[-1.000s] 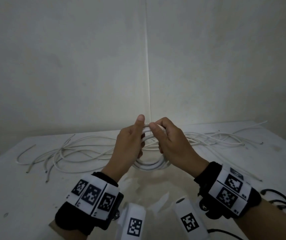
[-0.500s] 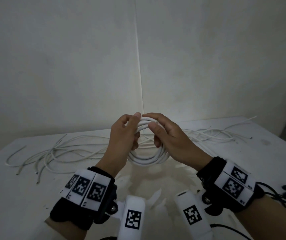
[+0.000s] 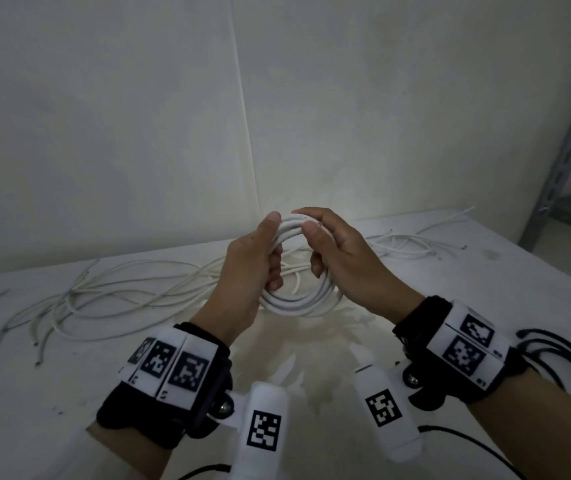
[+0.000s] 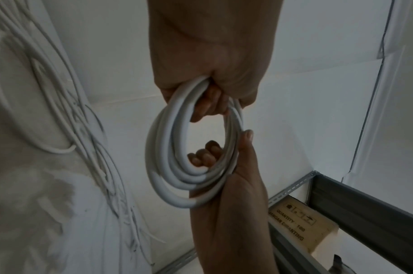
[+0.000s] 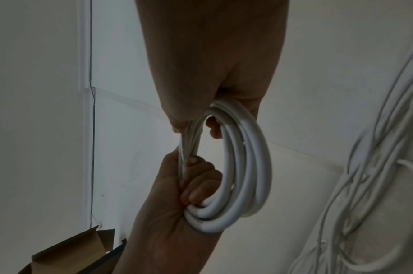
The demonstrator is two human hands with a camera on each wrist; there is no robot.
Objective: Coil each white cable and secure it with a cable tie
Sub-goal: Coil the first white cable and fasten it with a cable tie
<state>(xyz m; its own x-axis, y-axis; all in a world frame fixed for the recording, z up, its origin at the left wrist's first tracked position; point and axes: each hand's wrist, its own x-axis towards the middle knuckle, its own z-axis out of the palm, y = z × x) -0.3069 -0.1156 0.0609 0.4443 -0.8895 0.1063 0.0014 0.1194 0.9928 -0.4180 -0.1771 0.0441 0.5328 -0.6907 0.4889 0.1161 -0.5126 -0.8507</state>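
A coiled white cable (image 3: 296,299) is being held upright above the white table (image 3: 485,306), gripped on opposite sides by the left hand (image 3: 249,271) and right hand (image 3: 350,261). Fingers of both are being curled through its ring, while loose white cables (image 3: 104,292) are lying spread on the table behind.

The head view looks forward and down over the counter (image 3: 485,306) from close above. Each wrist view looks along its palm, very near, sharing the coiled cable (image 3: 298,303) (image 4: 177,166) (image 5: 243,166).

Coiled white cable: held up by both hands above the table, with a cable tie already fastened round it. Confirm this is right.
Not quite. The coiled white cable is held by the left hand and right hand above the table, but the wrist views show no cable tie on it.
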